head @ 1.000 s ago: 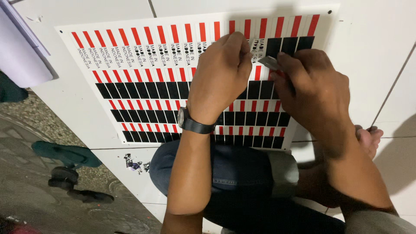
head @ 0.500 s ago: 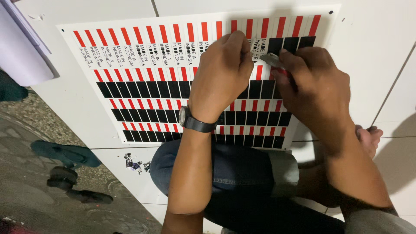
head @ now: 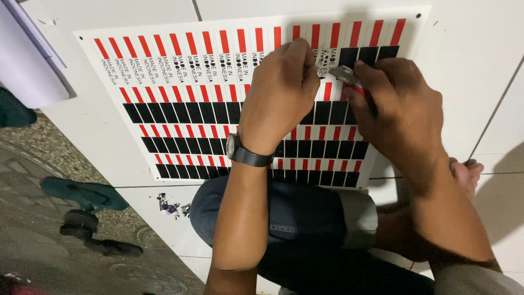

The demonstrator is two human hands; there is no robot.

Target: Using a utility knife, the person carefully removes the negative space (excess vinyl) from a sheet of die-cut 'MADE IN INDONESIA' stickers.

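A large white sticker sheet [head: 180, 98] with rows of red stripes and black rectangles lies on the white tiled floor in front of me. My left hand [head: 281, 93], with a black watch on the wrist, presses its fingertips down on the sheet's top row. My right hand [head: 401, 109] grips a small grey metal blade [head: 345, 74], whose tip sits against the top row right beside the left fingertips. Black rectangles remain at the top right; to the left the top-row labels show printed text.
My bent knee in blue jeans [head: 273, 213] sits below the sheet. A green sandal [head: 82, 194] and a black sandal [head: 93, 235] lie on the rough grey ground at left. Small black scraps [head: 170, 205] lie near the sheet's lower edge. A white paper sheet [head: 24, 60] is at top left.
Both hands stay at the same spot on the top row; the right hand with the blade has shifted very slightly. The sheet has not moved.
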